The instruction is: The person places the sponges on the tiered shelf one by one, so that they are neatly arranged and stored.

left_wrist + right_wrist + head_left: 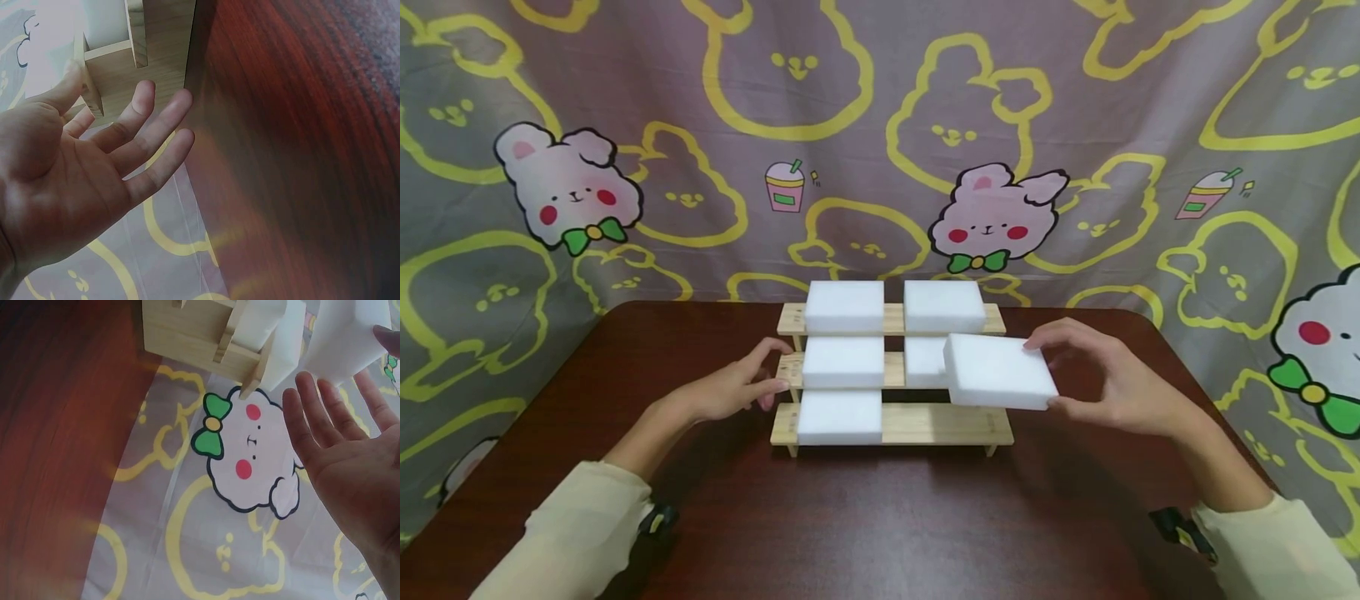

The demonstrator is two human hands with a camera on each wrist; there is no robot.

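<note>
A three-tier wooden stand (947, 427) holds white foam blocks. Two blocks sit on the top tier, two on the middle tier, and one block (840, 417) at the left of the bottom tier. My right hand (1112, 379) pinches another foam block (997, 372) by its right side, thumb below and fingers above. This block is raised and tilted before the stand's right half, partly covering the middle-right block (923, 360). At the stand's left end, my left hand (730, 390) pinches the middle tier's end between thumb and index finger, the other fingers loosely bent (147, 134).
The stand is on a dark red-brown wooden table (880, 517), near its far edge. Behind and around the table hangs a curtain (850, 108) with yellow outlines and cartoon bunnies. On the bottom tier, bare board shows right of its block.
</note>
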